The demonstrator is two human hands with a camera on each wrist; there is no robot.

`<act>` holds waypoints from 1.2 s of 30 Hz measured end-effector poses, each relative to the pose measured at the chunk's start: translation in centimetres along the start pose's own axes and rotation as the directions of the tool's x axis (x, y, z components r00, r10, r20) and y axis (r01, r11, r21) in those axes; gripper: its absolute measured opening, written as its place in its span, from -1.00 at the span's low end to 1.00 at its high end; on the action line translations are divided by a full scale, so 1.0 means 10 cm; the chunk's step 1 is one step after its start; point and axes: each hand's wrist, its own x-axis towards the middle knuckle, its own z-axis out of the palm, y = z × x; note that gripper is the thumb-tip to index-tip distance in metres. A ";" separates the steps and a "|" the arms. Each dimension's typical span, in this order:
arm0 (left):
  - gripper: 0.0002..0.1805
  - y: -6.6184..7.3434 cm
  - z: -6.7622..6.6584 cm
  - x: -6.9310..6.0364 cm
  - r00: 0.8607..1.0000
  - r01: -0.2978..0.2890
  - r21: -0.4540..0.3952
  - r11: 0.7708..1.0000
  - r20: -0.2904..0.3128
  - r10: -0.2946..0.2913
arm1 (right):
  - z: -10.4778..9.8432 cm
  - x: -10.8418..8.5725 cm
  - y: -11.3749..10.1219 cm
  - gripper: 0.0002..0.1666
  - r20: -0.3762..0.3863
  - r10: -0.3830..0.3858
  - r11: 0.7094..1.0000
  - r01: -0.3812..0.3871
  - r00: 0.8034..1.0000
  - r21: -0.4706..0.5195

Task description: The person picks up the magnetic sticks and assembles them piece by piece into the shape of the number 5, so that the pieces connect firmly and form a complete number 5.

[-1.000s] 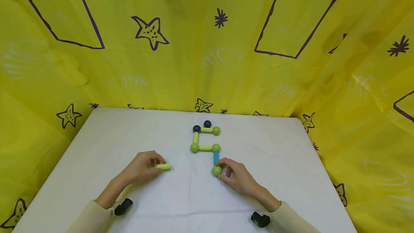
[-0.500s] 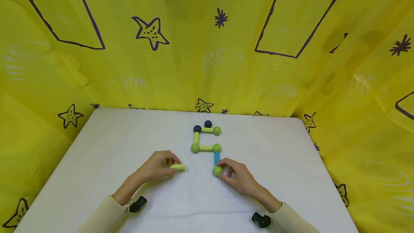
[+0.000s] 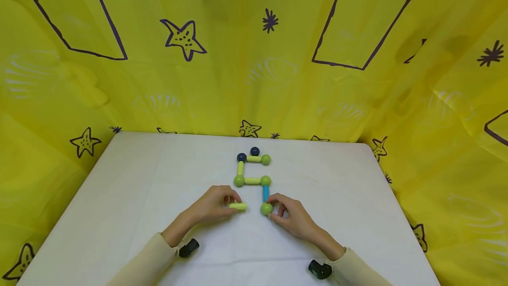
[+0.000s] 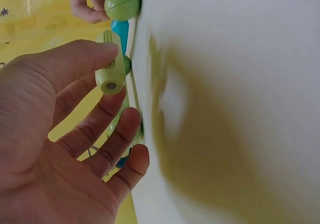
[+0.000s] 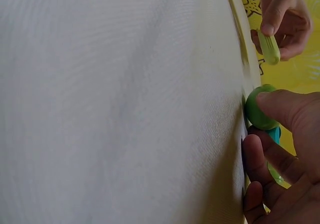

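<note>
My left hand [image 3: 214, 204] pinches a pale yellow-green magnetic rod [image 3: 238, 206] between thumb and finger; its end, with a grey magnet spot, shows in the left wrist view. A small gap separates the rod from a green ball [image 3: 266, 209] to its right. My right hand [image 3: 293, 217] holds that ball between thumb and index finger, on the table. From the ball a blue rod [image 3: 266, 193] runs away to another green ball [image 3: 266, 181]. A yellow-green rod [image 3: 252, 181] joins this to a green ball [image 3: 239, 180] on the left.
Farther back, the chain goes on through a yellow-green rod [image 3: 240, 168], a dark blue ball [image 3: 241, 158] and another rod [image 3: 254, 159] to a green ball [image 3: 266, 159]. A second dark blue ball [image 3: 255, 151] lies just behind. Yellow patterned cloth [image 3: 222, 87] surrounds the white table [image 3: 158, 162].
My left hand has moved right with the yellow-green rod, closer to the near green ball. The right hand has kept its hold on that ball, and the chain stays in place.
</note>
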 end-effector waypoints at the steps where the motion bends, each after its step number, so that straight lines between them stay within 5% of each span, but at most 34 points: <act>1: -0.81 0.01 0.01 0.02 1.000 -0.004 0.000 1.000 0.004 0.004 | 0.00 0.00 0.00 -0.57 0.000 -0.003 1.000 0.003 1.000 0.000; 12: -0.82 0.09 0.13 0.22 0.999 0.009 -0.015 1.000 0.046 -0.008 | 0.01 -0.01 0.00 -0.57 -0.012 -0.021 1.000 0.021 1.000 -0.003; 23: -0.83 0.08 0.24 0.27 0.997 0.007 -0.022 1.000 0.075 -0.006 | 0.02 0.00 0.00 -0.58 -0.024 -0.017 1.000 0.017 1.000 -0.009; 36: -0.81 0.12 0.16 0.30 0.996 0.022 -0.005 1.000 0.083 -0.022 | 0.03 -0.01 0.02 -0.57 -0.020 -0.015 1.000 0.015 1.000 -0.006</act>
